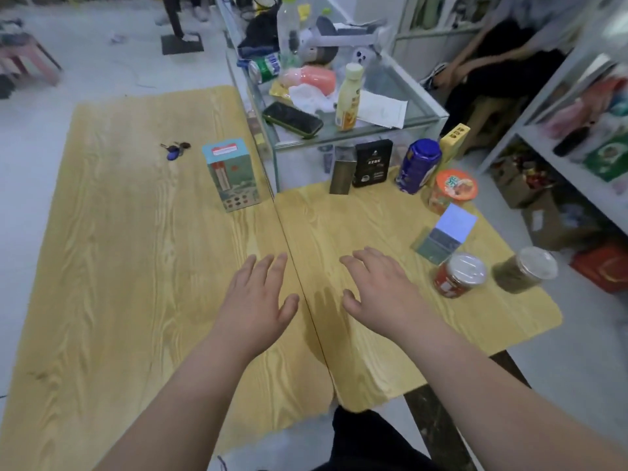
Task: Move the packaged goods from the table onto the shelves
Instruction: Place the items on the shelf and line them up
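Two wood-grain tables (136, 266) sit pushed edge to edge, filling the view, and the white shelves (557, 107) run along the right side, already carrying some stock. That explains the crowding: most of the packaged goods are bunched at the right table's far and right edges, the side nearest the shelves, probably staged for a short carry. A glass counter (424, 107) stands behind them, cluttered with bottles and a phone.

Now the goods themselves. A teal carton (231, 175) stands alone on the left table, well apart from the rest. At the back, a blue canister (418, 164) beside a black box (372, 163), an orange cup (453, 188) just in front. Nearer, a pale-topped box (445, 236), a red jar (458, 273) and a green jar (525, 270), all upright.

And the hands: left hand (258, 300) and right hand (380, 287) both hover palm-down over the seam, fingers spread, holding nothing. Nothing is picked up yet; the red jar looks the closest reach for the right.
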